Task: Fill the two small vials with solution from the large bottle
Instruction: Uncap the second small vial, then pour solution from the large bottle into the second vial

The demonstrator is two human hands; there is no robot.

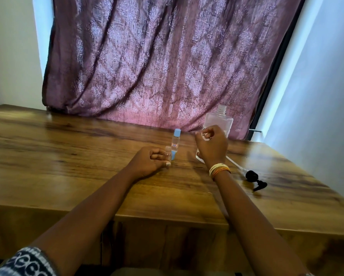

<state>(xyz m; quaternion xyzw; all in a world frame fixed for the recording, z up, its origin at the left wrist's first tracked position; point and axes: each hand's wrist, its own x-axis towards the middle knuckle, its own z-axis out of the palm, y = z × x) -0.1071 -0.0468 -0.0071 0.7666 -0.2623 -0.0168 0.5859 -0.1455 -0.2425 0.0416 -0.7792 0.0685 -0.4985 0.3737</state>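
Note:
My left hand (149,160) rests on the wooden table (67,156) and grips a small clear vial (168,150), upright and uncapped. A loose blue cap (173,155) sits right beside it. Just behind stands the second small vial (176,139), capped in blue and bearing a label. The large clear bottle (220,119) stands open at the back right, partly hidden by my right hand (212,147). That hand is raised in front of the bottle, fingers pinched on a thin white plastic piece (206,138); what it is I cannot tell.
A black pump head (253,178) with its white tube (235,163) lies on the table to the right of my right wrist. A purple patterned curtain (167,66) hangs behind the table's far edge. White walls stand on both sides.

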